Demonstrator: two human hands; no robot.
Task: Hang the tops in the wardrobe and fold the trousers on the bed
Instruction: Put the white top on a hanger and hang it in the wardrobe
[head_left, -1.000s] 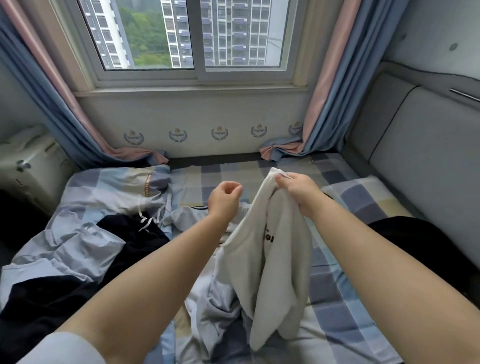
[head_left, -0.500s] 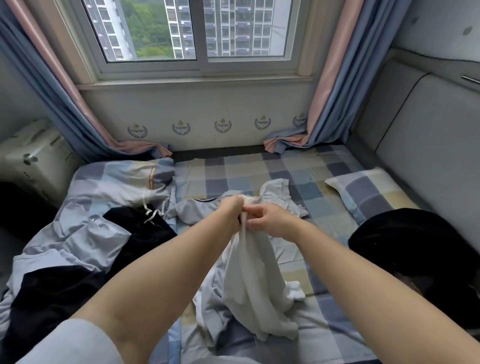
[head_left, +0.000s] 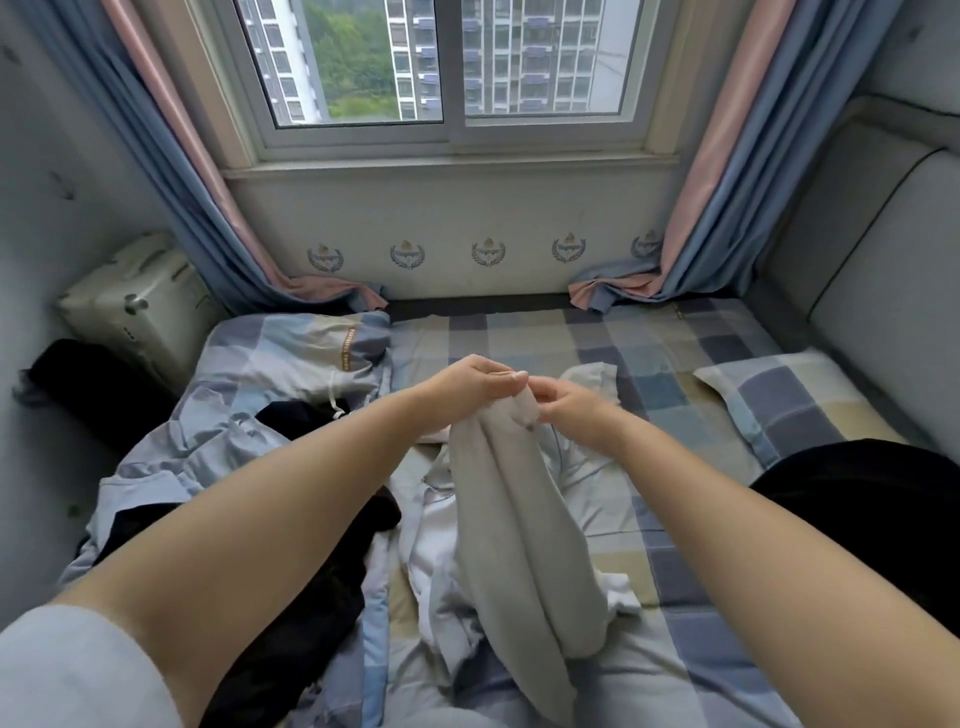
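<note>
Both hands have come together since a second ago, when the left hand (head_left: 470, 387) hung apart with nothing in it and the right hand (head_left: 569, 410) alone held the white top (head_left: 511, 525) higher up; the camera view has also tipped a little, showing more of the window (head_left: 441, 62) at the top of the frame. Now the two hands meet at the middle of the frame, each pinching the bunched upper edge of the white top between thumb and fingers, so the soft cloth hangs down in one long, limp fold toward the lower middle and trails onto the bed (head_left: 675, 343). One checked sheet of blue, grey and cream squares covers the bed, and one matching pillow (head_left: 795, 395) lies at the right. Left of the hands lies a crumpled heap of pale blue clothes (head_left: 218, 452) with two dark patches of black garment (head_left: 291, 613) among them; I cannot tell which are tops and which trousers. One hard cream suitcase (head_left: 140, 306) stands at the left edge. Two blue-and-pink curtains (head_left: 727, 182) frame the window, their hems pooling on the mattress.
</note>
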